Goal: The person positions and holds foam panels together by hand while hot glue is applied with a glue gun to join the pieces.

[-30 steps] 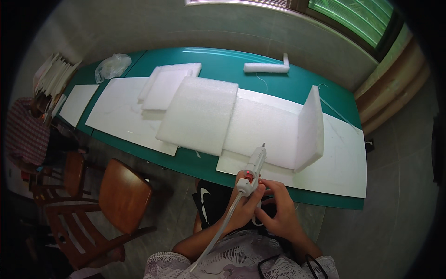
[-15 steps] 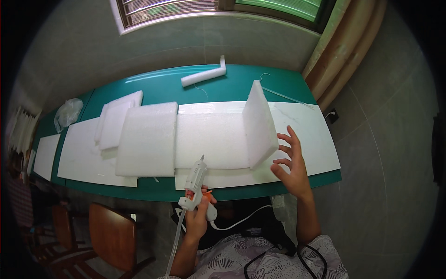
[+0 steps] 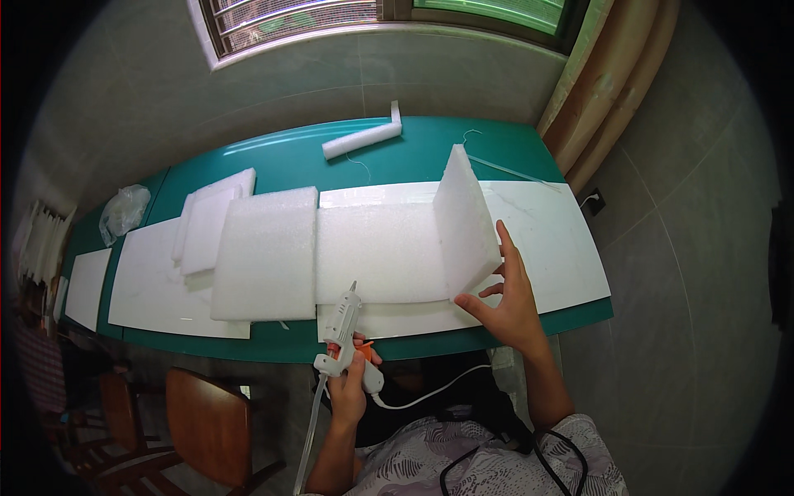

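Observation:
My left hand [image 3: 349, 395] is wrapped round the grip of a white hot glue gun [image 3: 341, 332] with an orange trigger. Its nozzle points up over the near edge of a flat white foam sheet [image 3: 380, 252], and a clear glue stick [image 3: 308, 430] trails from its back. At the sheet's right end a foam panel [image 3: 466, 223] stands upright, leaning a little. Beside that panel's right face is my right hand [image 3: 511, 307], fingers apart and curved, thumb close to the panel's lower corner; whether it touches is hard to tell.
Left of the sheet lie a thick foam block [image 3: 266, 256] and smaller foam pieces [image 3: 217, 219]. White boards [image 3: 562, 248] cover part of the green table [image 3: 463, 337]. Farther back are a foam strip [image 3: 361, 140] and loose glue sticks [image 3: 513, 169]. A plastic bag [image 3: 126, 211] sits far left; wooden chairs [image 3: 208, 422] stand below.
My right hand has moved left, in close to the upright panel. The glue gun has shifted slightly left and down in my left hand.

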### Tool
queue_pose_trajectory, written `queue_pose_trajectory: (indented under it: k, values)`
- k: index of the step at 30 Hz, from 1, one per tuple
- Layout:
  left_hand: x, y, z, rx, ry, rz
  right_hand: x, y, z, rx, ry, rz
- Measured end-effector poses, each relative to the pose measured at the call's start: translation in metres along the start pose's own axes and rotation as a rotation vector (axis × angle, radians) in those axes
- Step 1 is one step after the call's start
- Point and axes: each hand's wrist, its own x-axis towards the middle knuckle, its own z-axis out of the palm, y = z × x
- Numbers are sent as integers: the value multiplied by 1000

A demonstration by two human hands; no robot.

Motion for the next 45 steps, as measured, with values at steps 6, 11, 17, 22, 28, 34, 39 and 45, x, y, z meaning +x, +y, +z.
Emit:
queue_pose_trajectory:
  k: [6,11,17,22,28,34,39,45]
  values:
    - [0,2,1,20,-5,1,-3,1,-2,7,-2,13]
    - [-1,1,1,22,-11,2,-5,3,-2,22,2,22]
    - [0,3,5,90,1,-5,-6,4,-6,2,5,17]
    - [-1,9,7,338,-55,34,-13,6,-5,19,5,15]
    - [-1,18,13,397,-96,1,-29,9,-7,51,32,18]
    - [-2,13,15,323,-105,49,-79,0,5,-81,-119,63]
    - [-2,25,43,277,-188,33,-81,-31,46,200,-430,-210]
    - [-8,26,28,453,-196,78,-83,-45,67,355,-485,-85]
